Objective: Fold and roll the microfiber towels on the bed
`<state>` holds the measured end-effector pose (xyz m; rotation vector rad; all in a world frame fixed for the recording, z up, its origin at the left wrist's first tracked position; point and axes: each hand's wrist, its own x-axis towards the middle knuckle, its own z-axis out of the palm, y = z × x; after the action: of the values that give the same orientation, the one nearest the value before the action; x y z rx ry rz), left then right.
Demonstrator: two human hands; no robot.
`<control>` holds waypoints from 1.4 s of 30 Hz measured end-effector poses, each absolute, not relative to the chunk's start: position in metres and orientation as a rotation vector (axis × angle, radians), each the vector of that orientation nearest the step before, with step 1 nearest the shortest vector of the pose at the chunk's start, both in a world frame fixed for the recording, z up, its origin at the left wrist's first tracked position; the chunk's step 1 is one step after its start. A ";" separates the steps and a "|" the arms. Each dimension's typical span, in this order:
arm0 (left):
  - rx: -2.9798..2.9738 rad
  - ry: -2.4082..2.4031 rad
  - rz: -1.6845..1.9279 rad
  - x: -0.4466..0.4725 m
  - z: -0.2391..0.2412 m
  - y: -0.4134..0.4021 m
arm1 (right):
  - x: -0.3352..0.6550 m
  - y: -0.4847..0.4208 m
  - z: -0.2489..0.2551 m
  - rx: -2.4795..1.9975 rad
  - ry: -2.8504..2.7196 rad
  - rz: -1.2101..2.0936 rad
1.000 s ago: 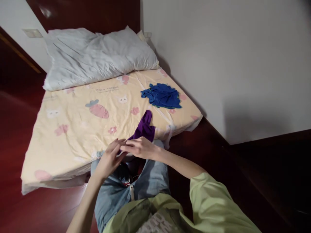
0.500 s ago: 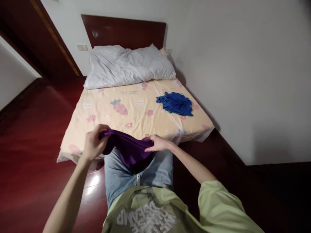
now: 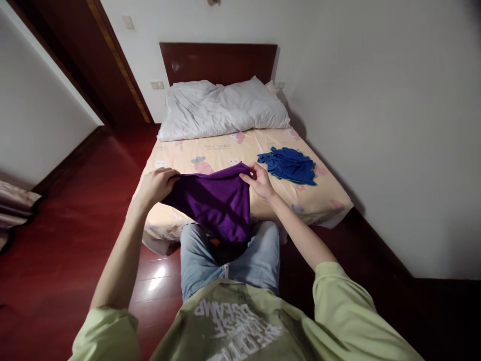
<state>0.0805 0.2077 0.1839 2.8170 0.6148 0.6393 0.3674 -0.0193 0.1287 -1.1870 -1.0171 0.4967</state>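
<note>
A purple cloth (image 3: 218, 200) hangs spread between my two hands, above the foot of the bed and my knees. My left hand (image 3: 156, 184) is closed on its upper left corner. My right hand (image 3: 259, 181) pinches its upper right corner. A crumpled blue garment (image 3: 289, 164) lies on the bed to the right of my right hand, apart from it.
The bed (image 3: 323, 193) has a pale yellow sheet with carrot and rabbit prints and a white pillow (image 3: 221, 108) against a dark wooden headboard (image 3: 218, 62). A white wall runs along the bed's right side. Dark red wooden floor (image 3: 60, 235) lies to the left, with a doorway beyond.
My hands have lifted the purple cloth up from the bed edge and pulled apart, spreading it open. The view has tilted up, showing more of the headboard and wall.
</note>
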 end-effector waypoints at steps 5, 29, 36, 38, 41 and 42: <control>2.366 0.139 0.360 0.142 0.214 0.176 | 0.345 0.012 0.161 -1.204 -1.262 0.459; 2.563 0.652 1.362 0.110 0.341 0.166 | 0.375 -0.053 0.038 -1.594 -1.231 0.931; 2.384 0.860 1.501 0.055 0.322 0.225 | 0.439 -0.109 -0.010 -1.836 -1.253 0.914; 2.372 0.888 1.501 0.042 0.308 0.239 | 0.453 -0.123 -0.013 -1.860 -1.188 0.907; 2.344 0.980 1.499 0.020 0.285 0.256 | 0.471 -0.139 -0.014 -1.861 -1.048 0.870; 2.328 1.028 1.481 0.013 0.278 0.262 | 0.477 -0.143 -0.013 -1.864 -1.003 0.830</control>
<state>0.0130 0.2617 0.2775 2.3282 1.0278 1.4806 0.4765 -0.1433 -0.0131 -1.8641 -1.0026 0.8305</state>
